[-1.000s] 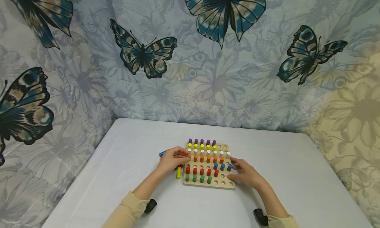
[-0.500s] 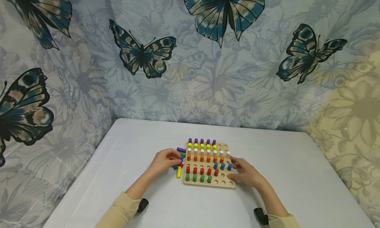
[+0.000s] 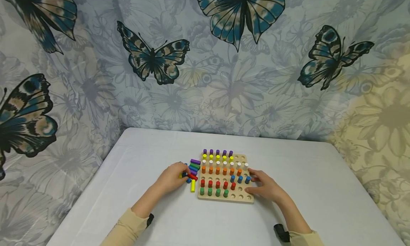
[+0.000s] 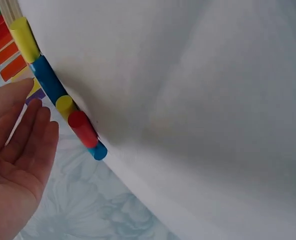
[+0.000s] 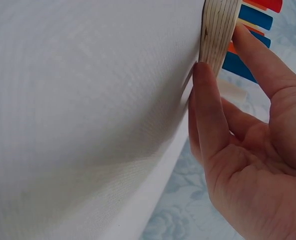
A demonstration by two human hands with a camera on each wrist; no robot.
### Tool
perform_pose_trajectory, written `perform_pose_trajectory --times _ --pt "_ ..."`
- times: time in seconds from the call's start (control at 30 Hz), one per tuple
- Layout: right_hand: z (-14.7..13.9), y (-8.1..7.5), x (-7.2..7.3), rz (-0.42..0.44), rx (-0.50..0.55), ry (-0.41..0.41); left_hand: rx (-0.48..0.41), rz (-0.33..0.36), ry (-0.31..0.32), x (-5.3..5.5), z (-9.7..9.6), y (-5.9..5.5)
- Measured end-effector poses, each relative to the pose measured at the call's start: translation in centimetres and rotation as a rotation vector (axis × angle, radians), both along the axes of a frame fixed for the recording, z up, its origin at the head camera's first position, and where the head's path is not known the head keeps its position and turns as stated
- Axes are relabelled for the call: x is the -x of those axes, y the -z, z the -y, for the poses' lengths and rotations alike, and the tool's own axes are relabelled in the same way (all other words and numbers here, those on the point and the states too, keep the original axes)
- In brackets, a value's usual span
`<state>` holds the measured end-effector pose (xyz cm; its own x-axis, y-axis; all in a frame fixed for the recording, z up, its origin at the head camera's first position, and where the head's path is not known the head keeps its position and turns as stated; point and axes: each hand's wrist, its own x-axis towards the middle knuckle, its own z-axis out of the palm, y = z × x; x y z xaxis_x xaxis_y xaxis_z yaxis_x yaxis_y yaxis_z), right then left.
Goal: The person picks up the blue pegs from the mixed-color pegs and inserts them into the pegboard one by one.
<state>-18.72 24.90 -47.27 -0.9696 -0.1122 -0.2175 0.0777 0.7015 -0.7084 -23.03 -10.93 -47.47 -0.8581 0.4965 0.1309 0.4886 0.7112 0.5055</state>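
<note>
Pegboard: on the table, midway between its left and right edges.
Left hand: thumb and fingers apart, at the loose pegs beside the board's left edge; touching, I can't tell.
Right hand: thumb and fingers spread, tips touching the board's right edge.

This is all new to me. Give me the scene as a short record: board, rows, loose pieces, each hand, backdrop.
Board: light wooden pegboard on a white-covered table
Rows, far to near: purple, yellow, white, orange, blue, red, green upright cylindrical pegs
Fullest row: white, seven pegs
Sparsest row: blue, three pegs at the right end
Loose pieces: pile of coloured cylindrical pegs left of the board
Left hand: at the pile; no held peg clearly visible
Right hand: touching the board's right edge
Backdrop: grey-blue floral covering with butterflies
</note>
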Motion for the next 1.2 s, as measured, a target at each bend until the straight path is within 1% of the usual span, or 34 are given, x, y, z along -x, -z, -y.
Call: perform_pose_trajectory --times 0.17,0.23,0.33,0.5,0.63,0.77,0.83,1.0,1.1,1.2 --pt "0.03 -0.01 -0.01 0.003 0.005 0.006 0.145 -0.11 0.106 -0.47 -0.14 -0.35" --pt "0.08 -0.02 -0.02 0.005 0.003 0.006 0.199 -0.136 0.13 -0.56 -0.22 -0.48" --pt "0.1 0.05 -0.02 0.008 0.004 0.01 0.25 -0.182 0.153 -0.67 -0.28 -0.57" --pt "0.09 0.1 -0.12 0.005 0.01 0.011 0.286 -0.27 0.194 -0.65 -0.34 -0.56" --pt "0.06 0.03 -0.15 -0.007 0.009 0.0 0.295 -0.311 0.217 -0.42 -0.34 -0.3" --pt "0.01 -0.02 -0.15 -0.012 0.011 -0.004 0.291 -0.311 0.217 -0.26 -0.3 -0.08" --pt "-0.02 -0.02 -0.17 -0.011 0.01 -0.003 0.284 -0.297 0.212 -0.21 -0.28 -0.06" --pt "-0.05 0.02 -0.12 -0.012 0.003 -0.005 0.255 -0.198 0.16 -0.24 -0.2 -0.19" --pt "-0.08 0.08 -0.07 -0.013 0.005 -0.007 0.206 -0.15 0.127 -0.27 -0.11 -0.27" --pt "-0.11 0.07 -0.07 -0.014 0.007 -0.007 0.124 -0.119 0.113 -0.2 -0.05 -0.24"
